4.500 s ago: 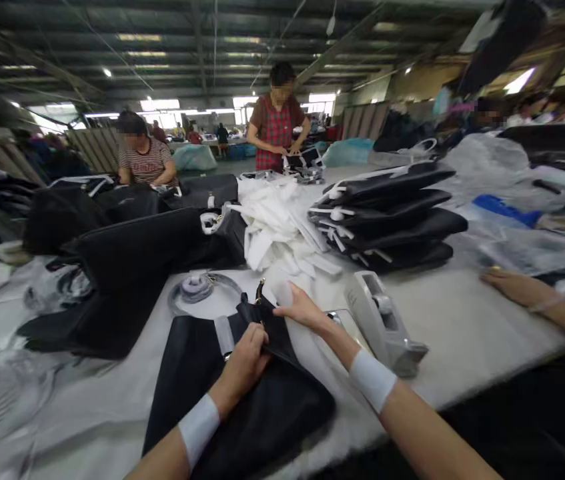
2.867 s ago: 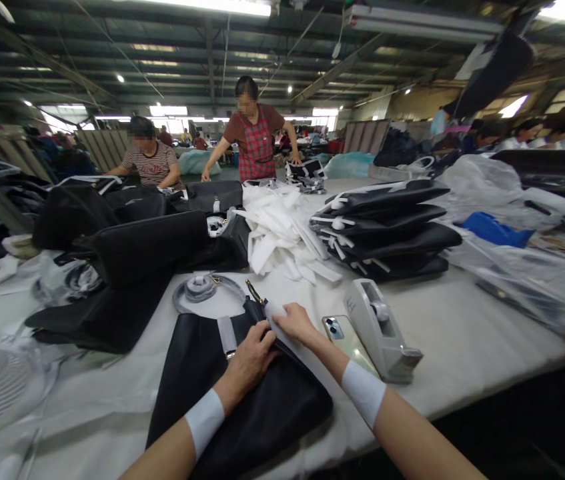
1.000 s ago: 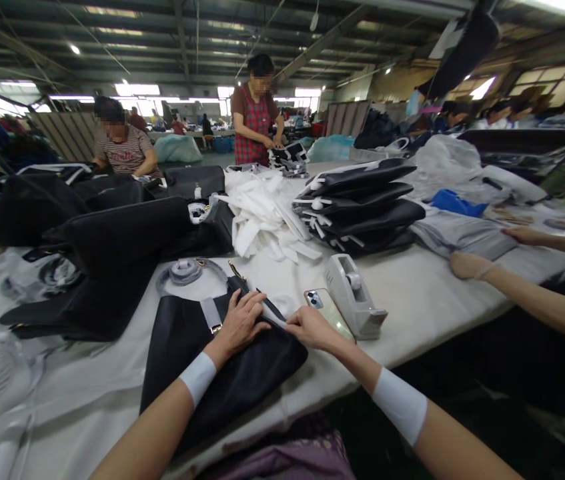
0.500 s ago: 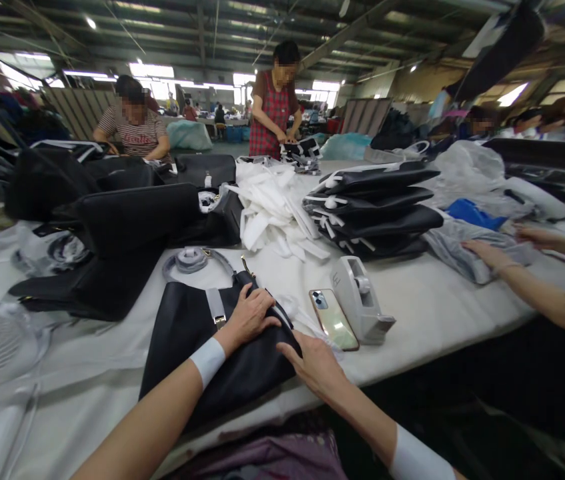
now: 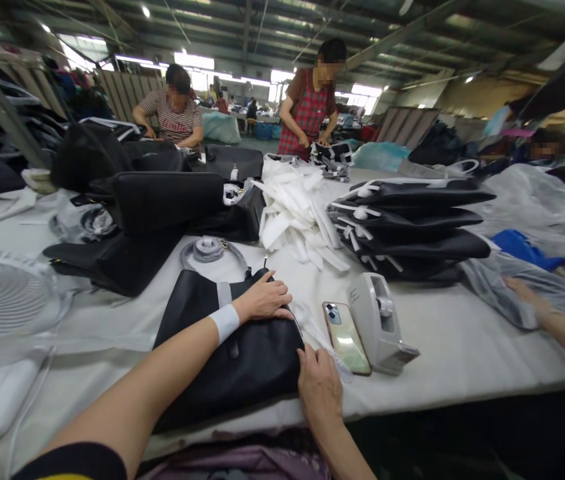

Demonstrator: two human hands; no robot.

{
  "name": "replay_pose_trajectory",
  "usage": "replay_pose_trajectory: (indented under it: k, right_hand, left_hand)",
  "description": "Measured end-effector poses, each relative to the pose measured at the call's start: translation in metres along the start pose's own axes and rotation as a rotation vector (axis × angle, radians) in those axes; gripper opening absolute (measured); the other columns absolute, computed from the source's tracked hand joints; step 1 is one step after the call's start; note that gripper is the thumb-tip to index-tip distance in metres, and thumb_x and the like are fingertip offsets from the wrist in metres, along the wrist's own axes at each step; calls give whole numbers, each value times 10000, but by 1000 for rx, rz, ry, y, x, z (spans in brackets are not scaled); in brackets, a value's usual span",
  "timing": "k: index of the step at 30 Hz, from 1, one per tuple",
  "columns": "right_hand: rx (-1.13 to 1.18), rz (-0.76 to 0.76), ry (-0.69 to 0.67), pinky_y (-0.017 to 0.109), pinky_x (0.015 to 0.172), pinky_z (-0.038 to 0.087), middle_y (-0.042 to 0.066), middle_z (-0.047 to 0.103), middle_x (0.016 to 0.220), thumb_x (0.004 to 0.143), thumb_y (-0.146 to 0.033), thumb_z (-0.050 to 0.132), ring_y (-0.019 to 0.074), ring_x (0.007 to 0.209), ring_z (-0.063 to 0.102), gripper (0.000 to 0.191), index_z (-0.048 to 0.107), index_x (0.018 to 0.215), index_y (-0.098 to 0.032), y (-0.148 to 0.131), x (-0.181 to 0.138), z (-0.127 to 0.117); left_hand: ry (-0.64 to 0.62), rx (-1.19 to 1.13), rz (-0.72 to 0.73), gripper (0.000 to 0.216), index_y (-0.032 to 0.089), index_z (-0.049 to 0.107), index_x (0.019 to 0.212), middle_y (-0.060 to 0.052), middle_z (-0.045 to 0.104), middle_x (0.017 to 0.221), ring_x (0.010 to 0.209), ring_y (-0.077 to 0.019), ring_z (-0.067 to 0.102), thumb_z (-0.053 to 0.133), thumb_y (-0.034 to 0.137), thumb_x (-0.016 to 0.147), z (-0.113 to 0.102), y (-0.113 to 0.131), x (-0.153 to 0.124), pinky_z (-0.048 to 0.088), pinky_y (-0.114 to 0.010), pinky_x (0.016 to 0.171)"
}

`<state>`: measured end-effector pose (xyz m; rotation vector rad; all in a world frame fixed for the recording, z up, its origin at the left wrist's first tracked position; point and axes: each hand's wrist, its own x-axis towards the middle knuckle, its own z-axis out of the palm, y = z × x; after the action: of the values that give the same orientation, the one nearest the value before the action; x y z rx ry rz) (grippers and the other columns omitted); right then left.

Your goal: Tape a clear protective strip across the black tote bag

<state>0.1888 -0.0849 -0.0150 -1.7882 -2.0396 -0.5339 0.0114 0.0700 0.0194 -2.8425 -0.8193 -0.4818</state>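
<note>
A black handbag (image 5: 222, 373) lies on the white-covered table in front of me, its zipped opening facing right. My left hand (image 5: 265, 298) reaches across the bag and grips the upper part of that edge, close to the upright zip end (image 5: 265, 261). Lower down, the fingers of my right hand (image 5: 321, 387) are curled around the corner of the same edge. A grey-wrapped strap coil (image 5: 208, 249) and handle rest at the bag's far side. What the fingertips press against is partly hidden.
Right of the bag lie a phone (image 5: 346, 337) and a tape dispenser (image 5: 379, 327). Beyond are white strips (image 5: 295, 207), stacked black bags (image 5: 422, 223) and more black bags (image 5: 167, 200). A white fan (image 5: 2, 297) stands left. A co-worker's hand (image 5: 527, 297) touches plastic-wrapped goods at right.
My right hand has shifted down to the bag's lower right corner and curled its fingers there. My left hand still holds the opening's edge. The view has swung left.
</note>
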Motion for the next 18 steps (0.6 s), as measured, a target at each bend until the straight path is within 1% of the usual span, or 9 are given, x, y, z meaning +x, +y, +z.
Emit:
replay_pose_trajectory:
  k: [2,6,9,12,13,14,16,17,18]
  right_hand:
    - [-5,-32,22,321,666,373,52,527,718,992,-292,398,213,699,512,260,617,967,-154,4,-3,5]
    - [4,-76,59,324,644,381,50,542,699,992,-258,396,210,671,527,251,602,1049,-126,6,-6,10]
    - [8,-124,75,322,613,389,40,537,659,995,-218,368,206,638,536,268,587,1110,-116,8,-3,8]
    - [-3,-151,70,321,563,385,38,537,639,993,-202,345,204,600,536,286,595,1113,-134,10,12,0]
    - [12,-159,76,325,576,403,62,573,693,991,-216,352,213,640,557,286,593,1122,-137,10,20,-3]
    - [48,-173,91,333,615,432,95,613,789,988,-233,370,228,713,583,283,585,1144,-136,9,29,-5]
    - [189,-250,123,360,751,479,146,634,1007,978,-233,406,250,897,600,282,556,1192,-126,4,47,-4]
    - [270,-301,131,368,803,483,149,629,1059,975,-215,409,248,949,593,269,555,1183,-127,1,54,-1]
    - [335,-339,127,372,823,485,138,633,1057,972,-192,404,241,957,591,248,567,1149,-134,-2,59,4]
  left_hand:
    - [5,-28,-16,506,187,591,843,-32,635,841,874,-179,552,296,584,952,8,-4,4,283,-384,969]
    - [10,-75,-67,476,176,624,734,-43,668,743,763,-165,554,309,416,999,28,-5,15,318,-347,802]
    - [11,-99,-97,480,163,639,668,-61,676,675,691,-160,553,344,362,991,39,-5,22,307,-347,736]
    - [3,-112,-124,484,149,643,636,-77,676,641,646,-157,556,371,352,980,44,-5,26,308,-345,716]
    - [-2,-114,-132,484,146,642,633,-81,677,640,639,-157,558,373,350,980,44,-5,27,312,-344,713]
    - [-9,-117,-139,482,144,642,636,-84,680,646,640,-158,561,373,347,980,44,-5,27,316,-343,711]
    - [-23,-124,-149,453,146,648,669,-88,691,680,665,-164,571,382,340,979,41,-4,25,330,-340,717]
    - [-29,-130,-154,427,149,651,694,-88,697,703,684,-167,577,390,333,977,39,-4,24,339,-338,724]
    - [-35,-138,-162,397,153,653,720,-85,701,725,703,-170,582,401,326,974,36,-4,23,349,-336,733]
